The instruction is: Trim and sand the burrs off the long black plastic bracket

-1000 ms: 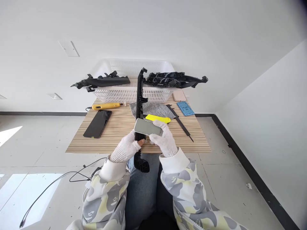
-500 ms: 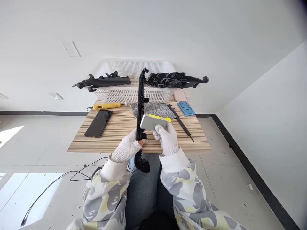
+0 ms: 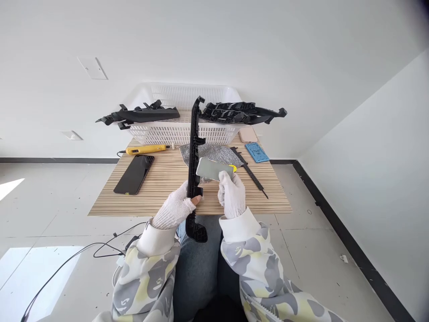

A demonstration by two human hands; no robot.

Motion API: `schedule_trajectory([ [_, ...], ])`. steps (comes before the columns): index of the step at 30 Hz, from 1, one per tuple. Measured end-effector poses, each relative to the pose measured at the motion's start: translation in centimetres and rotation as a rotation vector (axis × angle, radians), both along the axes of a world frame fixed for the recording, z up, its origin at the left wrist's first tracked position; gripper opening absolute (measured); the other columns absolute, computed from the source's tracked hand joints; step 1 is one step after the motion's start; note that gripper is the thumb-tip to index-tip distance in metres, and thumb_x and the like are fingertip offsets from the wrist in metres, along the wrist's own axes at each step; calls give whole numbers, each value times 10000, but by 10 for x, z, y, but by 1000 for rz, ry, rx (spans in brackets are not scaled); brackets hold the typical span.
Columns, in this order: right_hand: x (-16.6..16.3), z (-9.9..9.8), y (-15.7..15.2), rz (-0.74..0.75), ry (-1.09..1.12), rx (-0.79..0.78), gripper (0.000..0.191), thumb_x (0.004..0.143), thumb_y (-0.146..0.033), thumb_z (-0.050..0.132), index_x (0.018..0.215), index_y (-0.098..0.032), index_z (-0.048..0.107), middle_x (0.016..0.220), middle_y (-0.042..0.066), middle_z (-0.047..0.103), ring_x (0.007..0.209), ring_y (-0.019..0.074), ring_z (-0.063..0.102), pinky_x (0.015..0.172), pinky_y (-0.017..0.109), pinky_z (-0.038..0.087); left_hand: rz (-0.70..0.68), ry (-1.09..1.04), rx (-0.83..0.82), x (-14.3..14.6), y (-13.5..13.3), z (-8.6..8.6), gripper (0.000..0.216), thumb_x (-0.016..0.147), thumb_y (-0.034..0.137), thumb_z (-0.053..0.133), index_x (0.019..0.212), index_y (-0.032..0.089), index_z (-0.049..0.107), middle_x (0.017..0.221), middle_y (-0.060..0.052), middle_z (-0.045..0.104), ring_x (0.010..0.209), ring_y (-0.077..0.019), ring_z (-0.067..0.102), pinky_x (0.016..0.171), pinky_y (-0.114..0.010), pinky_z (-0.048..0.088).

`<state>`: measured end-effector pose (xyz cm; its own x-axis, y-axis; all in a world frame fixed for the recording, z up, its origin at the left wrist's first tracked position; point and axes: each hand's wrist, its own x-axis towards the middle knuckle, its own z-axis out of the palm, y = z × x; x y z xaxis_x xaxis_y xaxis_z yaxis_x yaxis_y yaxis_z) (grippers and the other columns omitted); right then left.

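the right hand [image 3: 232, 192], its fingers spread a second ago, now bunches them at the gray plate [image 3: 210, 169], which has slid right off most of the black part [image 3: 193, 165] and covers more of the yellow tool [image 3: 233, 168].

Bright, diffuse daylight fills the room, lighting the white wall [image 3: 214, 40] fairly evenly, though it greys toward the upper right. Direct sun falls on the floor [image 3: 36, 264] at left in washed-out patches. The smartphone [image 3: 130, 176] shows a faint reflection. Fine detail is hard to read on the black plastic trim piece [image 3: 194, 154]. Wide-angle distortion stretches the sleeves [image 3: 263, 264]; the extreme upper-right corner darkens.
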<state>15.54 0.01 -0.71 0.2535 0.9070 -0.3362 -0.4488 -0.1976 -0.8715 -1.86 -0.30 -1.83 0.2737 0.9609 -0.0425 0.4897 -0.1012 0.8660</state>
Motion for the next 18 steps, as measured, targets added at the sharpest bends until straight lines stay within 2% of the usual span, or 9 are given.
schedule_trajectory([
  [3, 2, -2, 1, 89, -11, 11, 367, 708, -427, 812, 728, -252, 490, 379, -133, 410, 268, 46, 272, 249, 160, 168, -7, -23, 4, 0, -1, 1, 524, 891, 529, 586, 1293, 198, 652, 1148, -80, 784, 1087, -302, 717, 960, -416, 556],
  [6, 3, -3, 0, 3, 9, 20, 412, 710, -463, 806, 712, -261, 447, 378, -137, 393, 270, 46, 276, 250, 156, 167, -5, -24, 7, 0, -1, -1, 575, 899, 534, 588, 1366, 201, 624, 1183, -83, 783, 1122, -307, 710, 979, -422, 547],
  [10, 3, -3, 0, 157, -10, 17, 390, 689, -430, 846, 770, -252, 509, 387, -142, 409, 266, 50, 284, 251, 162, 185, -12, -23, 6, 0, 0, -3, 548, 900, 509, 602, 1368, 226, 640, 1229, -64, 781, 1159, -304, 704, 1016, -417, 540],
  [11, 3, -3, 0, 132, -4, 16, 394, 687, -432, 848, 789, -252, 513, 397, -144, 416, 270, 50, 292, 254, 160, 190, -13, -24, 10, 0, 0, -2, 548, 900, 510, 601, 1367, 227, 640, 1233, -62, 780, 1163, -304, 703, 1016, -413, 541],
  [15, 2, -1, -1, -192, 60, 84, 414, 748, -530, 787, 920, -265, 519, 444, -160, 429, 286, 52, 302, 267, 151, 201, -14, -6, 3, -1, 0, 0, 602, 894, 549, 577, 1379, 196, 614, 1193, -85, 779, 1124, -312, 704, 975, -419, 547],
  [16, 2, -1, -2, -200, 60, 107, 415, 768, -538, 773, 977, -269, 536, 444, -164, 429, 283, 58, 301, 266, 155, 202, -15, 1, -4, -1, -1, 1, 598, 891, 551, 572, 1367, 192, 617, 1170, -86, 779, 1099, -309, 705, 959, -420, 548],
  [18, 3, -3, -4, -119, 44, 151, 447, 792, -524, 763, 1110, -274, 573, 463, -157, 468, 280, 69, 316, 265, 164, 201, -15, 17, -15, 0, -1, 4, 579, 886, 564, 564, 1324, 190, 630, 1108, -79, 776, 1034, -303, 708, 921, -418, 550],
])
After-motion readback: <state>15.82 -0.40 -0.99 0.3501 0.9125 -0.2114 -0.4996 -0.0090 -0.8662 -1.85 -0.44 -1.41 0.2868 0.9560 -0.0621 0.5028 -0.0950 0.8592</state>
